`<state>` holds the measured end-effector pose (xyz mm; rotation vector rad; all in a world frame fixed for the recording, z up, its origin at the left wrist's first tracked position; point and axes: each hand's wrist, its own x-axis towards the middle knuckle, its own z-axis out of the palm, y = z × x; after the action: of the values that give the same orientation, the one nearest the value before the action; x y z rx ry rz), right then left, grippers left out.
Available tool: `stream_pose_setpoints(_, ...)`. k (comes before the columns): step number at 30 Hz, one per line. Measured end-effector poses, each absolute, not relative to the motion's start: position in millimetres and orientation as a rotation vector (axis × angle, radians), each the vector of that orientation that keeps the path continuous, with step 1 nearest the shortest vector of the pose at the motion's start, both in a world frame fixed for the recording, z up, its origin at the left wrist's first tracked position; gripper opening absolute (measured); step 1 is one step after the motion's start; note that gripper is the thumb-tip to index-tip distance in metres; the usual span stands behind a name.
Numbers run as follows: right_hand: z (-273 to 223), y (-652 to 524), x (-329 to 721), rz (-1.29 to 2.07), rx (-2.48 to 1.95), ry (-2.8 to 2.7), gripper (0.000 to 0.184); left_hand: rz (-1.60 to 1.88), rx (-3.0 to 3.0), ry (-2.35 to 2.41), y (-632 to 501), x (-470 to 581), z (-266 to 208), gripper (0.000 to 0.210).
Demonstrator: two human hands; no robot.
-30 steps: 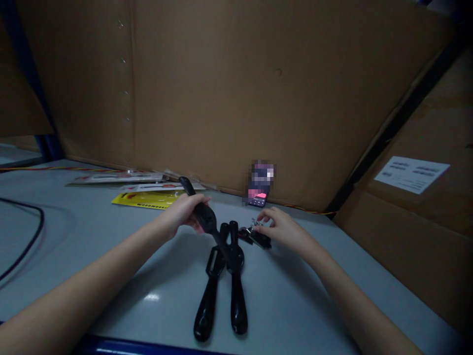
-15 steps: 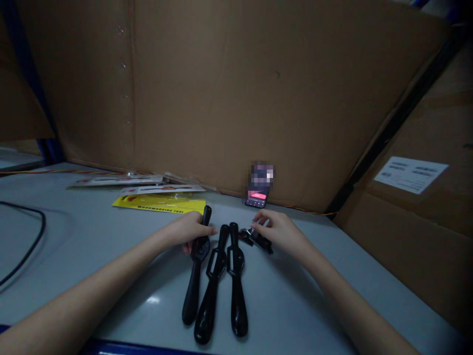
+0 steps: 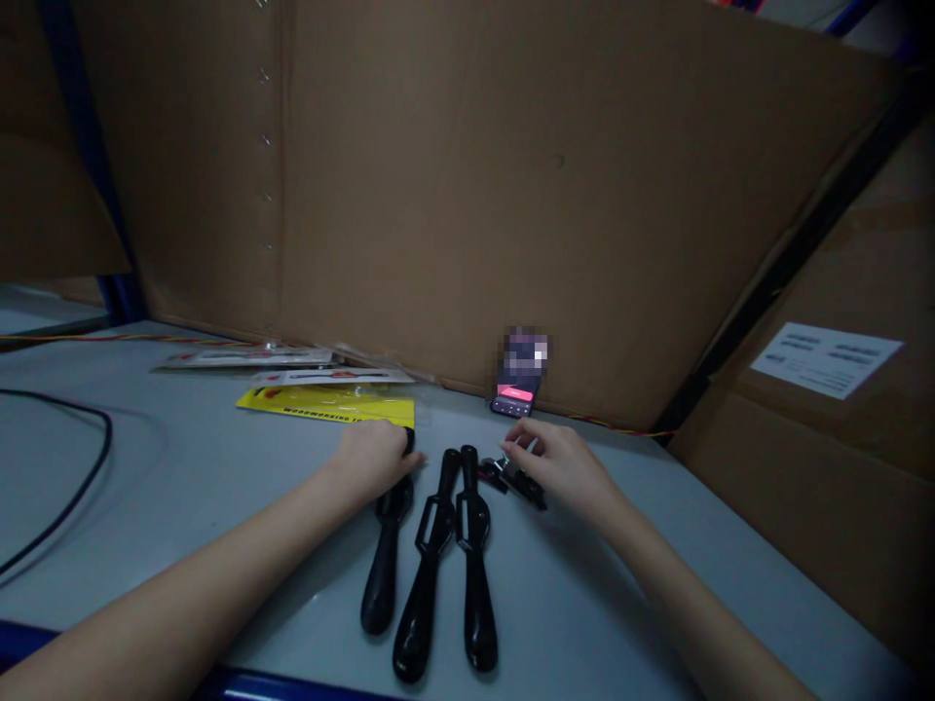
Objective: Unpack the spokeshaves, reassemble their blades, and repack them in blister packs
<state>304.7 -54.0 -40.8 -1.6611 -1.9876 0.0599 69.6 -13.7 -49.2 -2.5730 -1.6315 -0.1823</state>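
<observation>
Three black spokeshave bodies lie side by side on the grey table. My left hand [image 3: 371, 460] is closed over the upper handle of the left spokeshave [image 3: 381, 584], covering much of it; the thumb points right. The middle spokeshave [image 3: 416, 608] and the right spokeshave [image 3: 478, 599] lie untouched, their upper ends close together. My right hand [image 3: 549, 456] is at a small pile of dark metal parts [image 3: 524, 487], thumb and fingertips pinched at a small shiny metal piece [image 3: 501, 465]. The fingers partly hide that piece.
A yellow package card [image 3: 328, 404] and white packages [image 3: 248, 359] lie at the back left. A phone [image 3: 520, 375] leans against the cardboard wall [image 3: 409, 195]. A black cable [image 3: 102, 458] curves at the left; a labelled carton [image 3: 804, 467] stands right.
My left hand has turned over the left spokeshave's upper handle, hiding more of it. The right hand stays at the metal parts. The view has shifted slightly.
</observation>
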Motion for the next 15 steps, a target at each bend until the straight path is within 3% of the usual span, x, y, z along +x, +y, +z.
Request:
stream_pose_setpoints(4, -39.5, -54.7, 304.7, 0.044, -1.643, -2.0, 0.018, -0.189, -2.466, -1.631, -9.6, 56.0, -25.1, 0.056)
stream_pose_setpoints(9, -34.8, -56.9, 304.0, 0.014, -1.615, -1.988, 0.016, -0.089, -2.276, -1.618, 23.1, 11.0, 12.1, 0.034)
stream_pose_setpoints(15, -29.6, -60.7, 300.4, -0.003, -1.602, -1.981, 0.017, 0.187, -2.415, -1.575, 66.5, -36.4, 5.2, 0.035)
